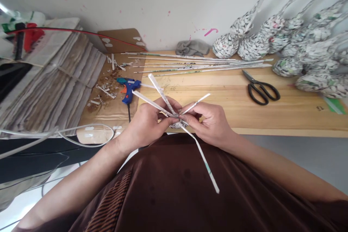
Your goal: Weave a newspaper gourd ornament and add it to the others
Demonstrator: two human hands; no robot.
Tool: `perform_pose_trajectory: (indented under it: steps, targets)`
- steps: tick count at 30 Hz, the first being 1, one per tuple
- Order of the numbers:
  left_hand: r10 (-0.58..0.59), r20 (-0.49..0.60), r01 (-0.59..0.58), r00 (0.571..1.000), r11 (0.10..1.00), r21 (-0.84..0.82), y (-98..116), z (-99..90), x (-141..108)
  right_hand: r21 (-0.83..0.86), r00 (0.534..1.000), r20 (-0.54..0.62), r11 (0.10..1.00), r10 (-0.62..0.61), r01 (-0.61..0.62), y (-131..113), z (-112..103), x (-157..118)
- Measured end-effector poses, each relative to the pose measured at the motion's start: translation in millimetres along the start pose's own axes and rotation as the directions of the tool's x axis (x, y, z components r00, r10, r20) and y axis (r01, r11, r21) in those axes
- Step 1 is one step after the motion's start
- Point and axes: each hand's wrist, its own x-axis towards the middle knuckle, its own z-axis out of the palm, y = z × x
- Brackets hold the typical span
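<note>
Newsprint strips (161, 93) splay from a small woven piece (178, 125) at the wooden bench's (223, 92) near edge; the left hand (146, 119) and right hand (212, 119), close together, pinch them where they meet. One strip hangs bent over the brown garment (174, 188). Beyond the left hand lies a blue glue gun (127, 88), near a tied newspaper stack (65, 79); beyond the right, black-handled scissors (255, 82). Farther back lie thin paper rods (195, 66), with woven paper bulbs (254, 47) crowding the right.
</note>
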Motion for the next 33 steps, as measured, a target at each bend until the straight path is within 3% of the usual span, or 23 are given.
perform_pose_trajectory:
  steps: [9, 20, 27, 33]
  targets:
    - [-0.066, -0.093, 0.071, 0.993, 0.996, 0.049, 7, 9.2, 1, 0.007, 0.998, 0.029, 0.999, 0.051, -0.051, -2, -2, -1]
    - [-0.048, -0.09, 0.055, 0.995, 0.995, 0.077, 12, 10.0, 1, 0.106, 0.994, 0.061, 0.99, 0.087, -0.093, -10, -9, -6]
    - [-0.018, -0.096, 0.029, 0.995, 0.993, 0.118, 15, 9.4, -1, -0.263, 0.958, 0.131, 0.941, 0.255, -0.214, -20, -22, -12]
    - [-0.063, -0.11, 0.072, 0.992, 0.995, 0.075, 14, 11.8, -5, -0.341, 0.974, 0.133, 0.931, 0.186, -0.131, -20, -18, -12]
